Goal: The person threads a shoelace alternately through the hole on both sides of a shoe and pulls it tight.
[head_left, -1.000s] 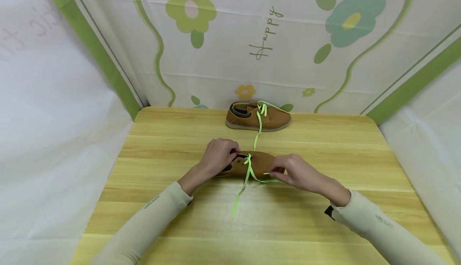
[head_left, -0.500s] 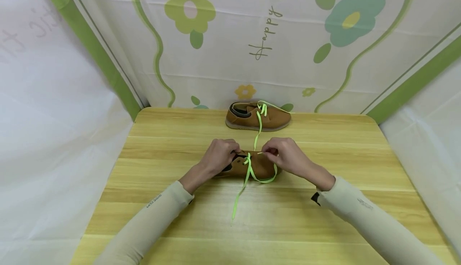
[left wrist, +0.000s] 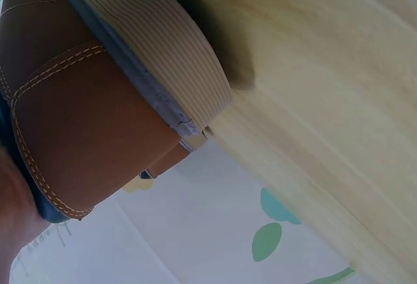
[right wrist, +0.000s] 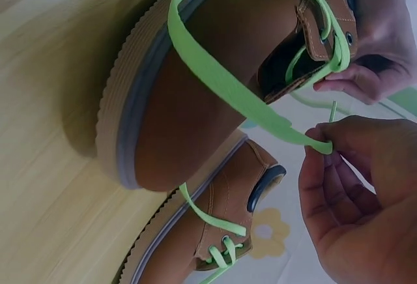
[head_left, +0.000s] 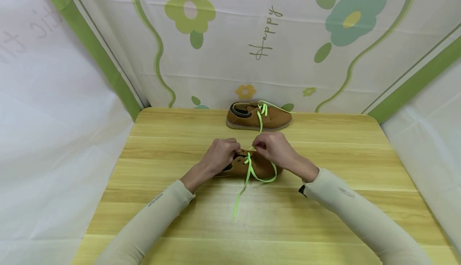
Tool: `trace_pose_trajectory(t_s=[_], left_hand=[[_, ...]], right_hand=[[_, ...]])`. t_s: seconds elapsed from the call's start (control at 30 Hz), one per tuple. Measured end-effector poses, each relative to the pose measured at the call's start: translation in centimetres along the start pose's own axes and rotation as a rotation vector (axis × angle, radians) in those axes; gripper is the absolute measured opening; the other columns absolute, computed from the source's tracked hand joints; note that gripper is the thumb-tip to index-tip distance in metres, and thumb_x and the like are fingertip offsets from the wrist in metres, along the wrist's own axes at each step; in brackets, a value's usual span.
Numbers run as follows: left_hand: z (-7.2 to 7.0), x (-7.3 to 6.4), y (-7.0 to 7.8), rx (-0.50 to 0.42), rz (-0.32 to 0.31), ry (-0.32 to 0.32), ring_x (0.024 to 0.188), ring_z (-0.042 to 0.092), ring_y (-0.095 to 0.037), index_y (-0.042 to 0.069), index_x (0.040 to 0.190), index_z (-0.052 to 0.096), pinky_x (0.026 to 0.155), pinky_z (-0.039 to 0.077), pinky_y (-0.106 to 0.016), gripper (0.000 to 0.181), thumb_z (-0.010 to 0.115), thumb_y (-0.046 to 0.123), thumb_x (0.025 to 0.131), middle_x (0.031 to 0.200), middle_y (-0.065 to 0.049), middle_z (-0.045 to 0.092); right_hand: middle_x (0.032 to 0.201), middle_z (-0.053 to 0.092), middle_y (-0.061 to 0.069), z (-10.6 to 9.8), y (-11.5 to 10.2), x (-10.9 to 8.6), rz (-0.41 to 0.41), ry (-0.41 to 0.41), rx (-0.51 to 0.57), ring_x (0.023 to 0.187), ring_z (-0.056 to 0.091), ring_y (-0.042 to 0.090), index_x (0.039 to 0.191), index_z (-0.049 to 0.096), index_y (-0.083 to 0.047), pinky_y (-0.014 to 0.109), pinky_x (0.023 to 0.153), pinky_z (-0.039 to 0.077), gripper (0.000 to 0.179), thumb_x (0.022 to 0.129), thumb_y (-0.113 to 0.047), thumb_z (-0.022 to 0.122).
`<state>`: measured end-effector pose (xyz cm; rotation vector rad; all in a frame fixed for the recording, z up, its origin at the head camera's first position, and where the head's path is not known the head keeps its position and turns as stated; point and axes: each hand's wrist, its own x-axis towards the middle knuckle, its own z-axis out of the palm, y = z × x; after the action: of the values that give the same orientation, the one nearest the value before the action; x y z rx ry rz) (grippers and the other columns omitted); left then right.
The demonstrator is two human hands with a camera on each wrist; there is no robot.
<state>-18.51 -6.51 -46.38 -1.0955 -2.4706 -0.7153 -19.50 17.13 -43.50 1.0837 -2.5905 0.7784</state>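
A brown low shoe (head_left: 264, 167) with a bright green shoelace (right wrist: 228, 88) rests on the wooden table, toe to the right. My left hand (head_left: 219, 155) grips the far eyelet flap of this shoe near its opening. Above the far side of the shoe, my right hand (head_left: 275, 147) pinches the lace close to its tip, between thumb and forefinger. In the right wrist view the tip pokes out past the fingertips, near the far flap. From there the lace loops round over the toe. Its other end hangs down onto the table toward me. The left wrist view shows the shoe's heel and ribbed sole.
A second brown shoe (head_left: 275, 121) with a green lace stands at the back edge of the table (head_left: 173, 225), against a white curtain (head_left: 223, 57) printed with flowers. White cloth also hangs on the left and right sides.
My right hand has carried the pinched lace end left and away from me, from the toe to the far eyelet flap. The left hand stays in place on the shoe.
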Motion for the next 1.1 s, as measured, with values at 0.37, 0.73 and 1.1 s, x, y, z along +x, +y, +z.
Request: trace_pose_trajectory(t_s=[0.37, 0.73, 1.1], left_hand=[[0.0, 0.1, 0.0, 0.006, -0.003, 0.003, 0.069, 0.073, -0.014, 0.009, 0.076, 0.076, 0.062, 0.059, -0.026, 0.027, 0.073, -0.015, 0.087, 0.077, -0.002, 0.072], [0.1, 0.0, 0.0, -0.003, -0.003, 0.008, 0.067, 0.071, -0.013, 0.009, 0.076, 0.076, 0.061, 0.058, -0.025, 0.026, 0.074, -0.014, 0.088, 0.076, -0.002, 0.072], [0.1, 0.1, -0.1, -0.039, -0.035, 0.008, 0.068, 0.073, -0.015, 0.008, 0.076, 0.076, 0.063, 0.059, -0.027, 0.028, 0.070, -0.017, 0.086, 0.076, -0.003, 0.073]], right_hand=[[0.082, 0.076, 0.005, 0.9, -0.5, 0.7, -0.038, -0.007, -0.033, 0.074, 0.071, 0.017, 0.085, 0.081, -0.005, 0.034, 0.066, 0.059, 0.016, 0.081, 0.011, 0.079], [0.085, 0.077, 0.005, 1.4, -0.7, 0.8, -0.024, -0.046, -0.054, 0.080, 0.074, 0.020, 0.086, 0.081, -0.004, 0.035, 0.072, 0.061, 0.016, 0.082, 0.010, 0.080], [0.084, 0.076, 0.004, 2.0, -1.0, 0.7, -0.041, -0.051, -0.044, 0.078, 0.074, 0.020, 0.085, 0.081, -0.006, 0.036, 0.070, 0.061, 0.014, 0.082, 0.007, 0.083]])
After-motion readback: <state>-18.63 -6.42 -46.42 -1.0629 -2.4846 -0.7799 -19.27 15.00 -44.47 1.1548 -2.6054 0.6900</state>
